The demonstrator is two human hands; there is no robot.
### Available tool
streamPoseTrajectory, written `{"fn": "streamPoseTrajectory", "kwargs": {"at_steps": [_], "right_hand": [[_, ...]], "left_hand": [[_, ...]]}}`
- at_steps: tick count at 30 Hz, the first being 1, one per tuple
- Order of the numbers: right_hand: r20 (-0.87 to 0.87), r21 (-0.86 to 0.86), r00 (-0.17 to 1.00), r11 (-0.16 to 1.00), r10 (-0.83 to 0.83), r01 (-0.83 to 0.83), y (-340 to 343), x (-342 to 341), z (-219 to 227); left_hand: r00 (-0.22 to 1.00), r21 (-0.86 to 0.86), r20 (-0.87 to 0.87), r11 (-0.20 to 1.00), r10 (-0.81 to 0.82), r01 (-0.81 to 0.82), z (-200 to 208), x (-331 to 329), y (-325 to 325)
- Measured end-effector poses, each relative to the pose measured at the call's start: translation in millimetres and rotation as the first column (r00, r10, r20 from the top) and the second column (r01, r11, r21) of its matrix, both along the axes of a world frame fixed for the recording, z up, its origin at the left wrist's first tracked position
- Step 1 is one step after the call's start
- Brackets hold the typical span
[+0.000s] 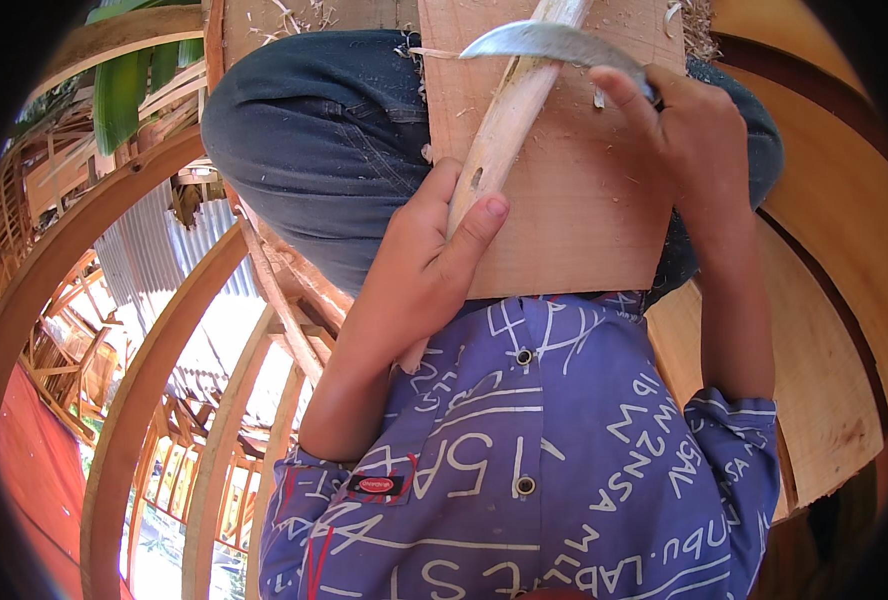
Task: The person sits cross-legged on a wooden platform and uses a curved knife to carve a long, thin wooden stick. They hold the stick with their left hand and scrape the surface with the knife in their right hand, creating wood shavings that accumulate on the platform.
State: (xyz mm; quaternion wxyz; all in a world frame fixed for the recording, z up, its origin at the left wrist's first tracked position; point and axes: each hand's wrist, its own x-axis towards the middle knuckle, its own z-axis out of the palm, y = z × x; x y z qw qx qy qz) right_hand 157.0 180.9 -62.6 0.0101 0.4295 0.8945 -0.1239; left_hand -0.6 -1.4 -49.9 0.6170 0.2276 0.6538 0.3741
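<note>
"While the left hand (429, 262) is listed, what does it hold?"

"One pale wooden stick (504, 130), slotted, gripped near its lower end, lying aslant over a flat board (604, 200) between dark trouser legs (314, 140)."

"And the right hand (702, 135)?"

"One curved metal knife (564, 43), held crosswise over the stick's upper part; contact unclear."
</note>
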Motion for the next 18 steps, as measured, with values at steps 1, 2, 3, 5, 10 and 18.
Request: {"fn": "streamPoseTrajectory", "kwargs": {"at_steps": [1,2,3,5,10,18], "right_hand": [[-0.016,0.032,0.999,0.998,-0.045,0.045,4,3,-3],[-0.035,0.07,0.996,0.994,-0.087,0.089,14,6,-9],[-0.058,0.102,0.991,0.987,-0.121,0.126,24,9,-14],[-0.057,0.074,0.994,0.992,-0.093,0.097,36,11,-11],[-0.1,0.085,0.991,0.991,-0.093,0.102,26,4,-15],[0.018,0.113,0.998,0.992,-0.064,0.062,43,17,-22]], "left_hand": [[1.0,-0.006,0.003,1.0,-0.009,0.009,0,0,1],[1.0,-0.01,0.009,1.0,-0.015,0.015,0,0,2],[1.0,-0.022,0.028,1.0,-0.01,0.011,1,-1,1],[1.0,-0.038,0.025,0.999,-0.018,0.019,4,-2,3],[0.997,-0.032,-0.058,0.998,-0.05,0.049,5,-1,4],[1.0,-0.043,-0.011,0.999,-0.023,0.022,6,1,2]]}}
